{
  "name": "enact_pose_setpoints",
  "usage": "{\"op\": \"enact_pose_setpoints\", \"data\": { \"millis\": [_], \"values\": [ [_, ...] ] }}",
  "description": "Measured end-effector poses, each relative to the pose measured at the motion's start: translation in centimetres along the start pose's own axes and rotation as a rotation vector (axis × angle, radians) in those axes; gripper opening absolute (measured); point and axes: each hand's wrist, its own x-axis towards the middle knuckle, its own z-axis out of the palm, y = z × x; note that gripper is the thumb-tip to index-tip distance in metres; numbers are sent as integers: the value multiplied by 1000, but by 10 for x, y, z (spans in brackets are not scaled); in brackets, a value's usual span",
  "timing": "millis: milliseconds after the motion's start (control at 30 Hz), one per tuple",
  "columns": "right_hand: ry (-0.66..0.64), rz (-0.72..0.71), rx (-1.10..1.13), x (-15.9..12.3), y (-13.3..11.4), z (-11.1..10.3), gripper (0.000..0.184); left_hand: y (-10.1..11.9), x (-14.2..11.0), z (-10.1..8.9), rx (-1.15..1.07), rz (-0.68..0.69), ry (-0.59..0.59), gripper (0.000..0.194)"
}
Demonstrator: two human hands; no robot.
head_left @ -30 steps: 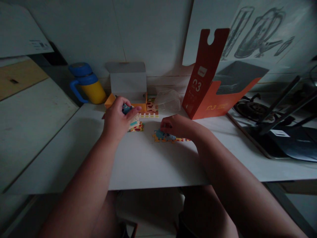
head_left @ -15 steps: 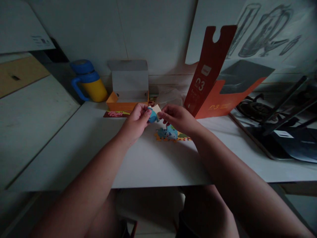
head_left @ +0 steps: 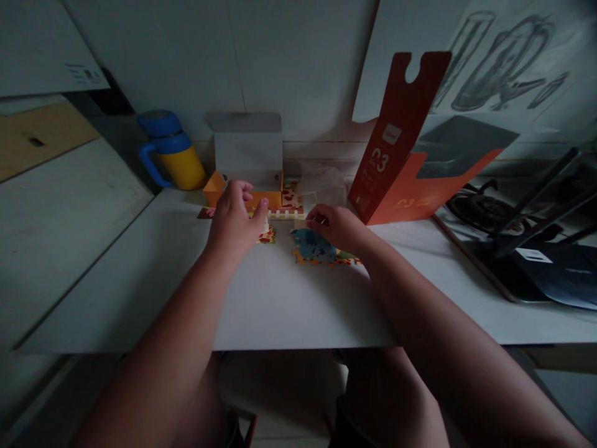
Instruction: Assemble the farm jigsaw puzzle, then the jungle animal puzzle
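On the white table lies a partly joined jigsaw puzzle, with a blue animal on it and a yellow-orange lower edge. My right hand is over its upper side. Its fingers are curled together on a puzzle piece with a pale top at the upper left corner; the hand covers part of it. My left hand is raised over the table to the left, thumb and fingers apart, holding nothing. Just beyond its thumb lies a small red and yellow group of puzzle pieces.
An open orange box stands behind my left hand, beside a blue and yellow jug. More puzzle pieces and a clear plastic bag lie behind. A tall orange-red carton and a black router-like device stand right.
The blue piece held between both hands is now down at the puzzle's upper left. My left hand has let go and moved left, uncovering pieces; my right hand has lowered slightly.
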Motion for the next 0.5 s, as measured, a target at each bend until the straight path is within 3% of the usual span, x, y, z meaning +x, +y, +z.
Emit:
{"op": "enact_pose_setpoints", "data": {
  "millis": [267, 500],
  "values": [
    [-46, 8, -99, 2, 3, -1, 19, -2, -1, -4, 280, -90, -169, 31],
    [-98, -28, -244, 2, 4, 0, 28, -8, 6, -16, 314, -140, -420, 60]
  ]
}}
